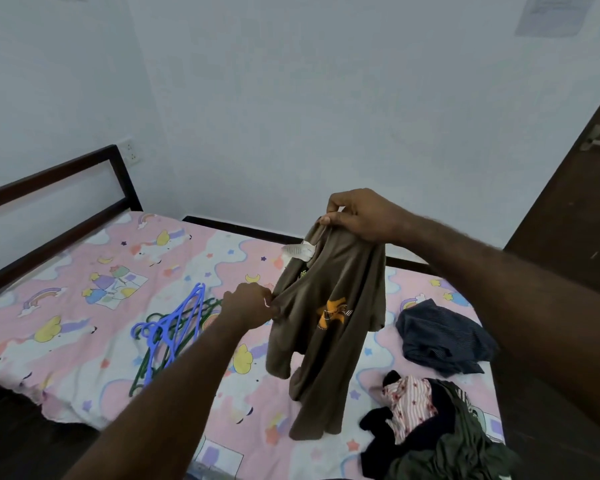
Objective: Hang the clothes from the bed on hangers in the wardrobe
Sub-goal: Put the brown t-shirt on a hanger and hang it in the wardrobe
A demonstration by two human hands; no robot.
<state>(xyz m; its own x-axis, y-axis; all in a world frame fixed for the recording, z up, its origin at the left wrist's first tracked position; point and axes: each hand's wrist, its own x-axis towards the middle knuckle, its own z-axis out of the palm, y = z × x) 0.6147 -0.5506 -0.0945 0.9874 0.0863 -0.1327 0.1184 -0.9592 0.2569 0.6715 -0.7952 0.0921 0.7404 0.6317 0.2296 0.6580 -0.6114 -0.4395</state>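
A brown t-shirt (pixel 329 327) with an orange print hangs in the air over the bed (pixel 84 306). My right hand (pixel 357 216) grips it at the collar, where a white label shows. My left hand (pixel 250 306) pinches the shirt's left edge lower down. Its hem touches the pink patterned sheet. A bundle of blue and green hangers (pixel 168 332) lies on the sheet left of my left arm. The wardrobe is not in view.
A dark blue garment (pixel 444 336) lies on the right of the bed. A heap of black, striped pink and dark green clothes (pixel 430 427) sits at the near right corner. A dark door (pixel 575 216) stands at the right. The dark bed frame (pixel 52 181) runs behind.
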